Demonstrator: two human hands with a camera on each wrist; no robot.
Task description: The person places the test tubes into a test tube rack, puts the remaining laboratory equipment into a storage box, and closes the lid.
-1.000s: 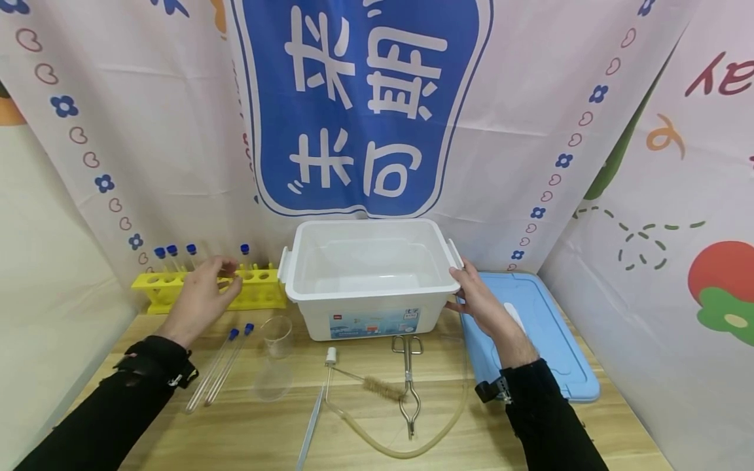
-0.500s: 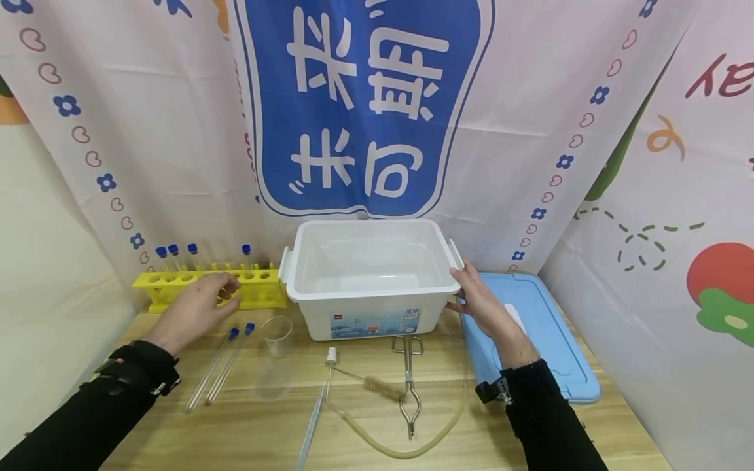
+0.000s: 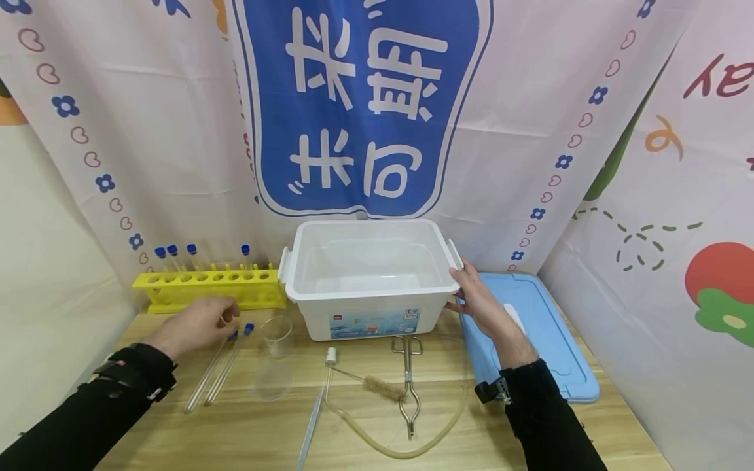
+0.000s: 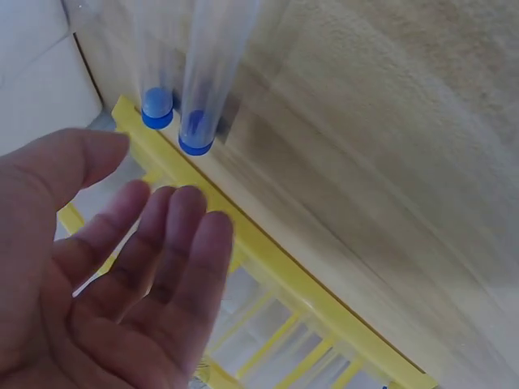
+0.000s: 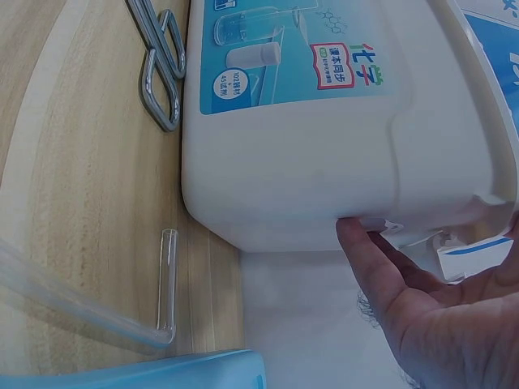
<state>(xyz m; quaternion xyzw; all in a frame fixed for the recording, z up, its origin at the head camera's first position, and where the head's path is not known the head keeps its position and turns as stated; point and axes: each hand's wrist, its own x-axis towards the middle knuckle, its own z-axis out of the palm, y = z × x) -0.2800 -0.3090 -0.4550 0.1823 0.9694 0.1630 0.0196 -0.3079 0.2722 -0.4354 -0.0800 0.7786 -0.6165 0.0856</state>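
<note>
My left hand [image 3: 197, 325] is over the table in front of the yellow test tube rack [image 3: 212, 280], fingers loosely bent, holding nothing. Two clear test tubes [image 3: 226, 373] with blue caps lie side by side by that hand. In the left wrist view the hand [image 4: 146, 267] is palm up to the camera, its thumb and fingertips apart and close to the blue caps [image 4: 197, 147]. My right hand [image 3: 480, 301] holds the white plastic bin [image 3: 365, 307] at its right handle. From the right wrist view, the fingertips [image 5: 353, 231] press the bin's side below the rim.
Several capped tubes [image 3: 191, 250] stand in the rack. A clear beaker [image 3: 277, 337] is beside the lying tubes. In front of the bin are metal crucible tongs [image 3: 408, 379], a bristle brush [image 3: 383, 388], rubber tubing [image 3: 400, 453] and tweezers [image 3: 311, 428]. A blue lid [image 3: 548, 333] lies right.
My left hand has moved down and toward me from the rack to the caps of the two lying test tubes. The right hand and the bin stay where they were.
</note>
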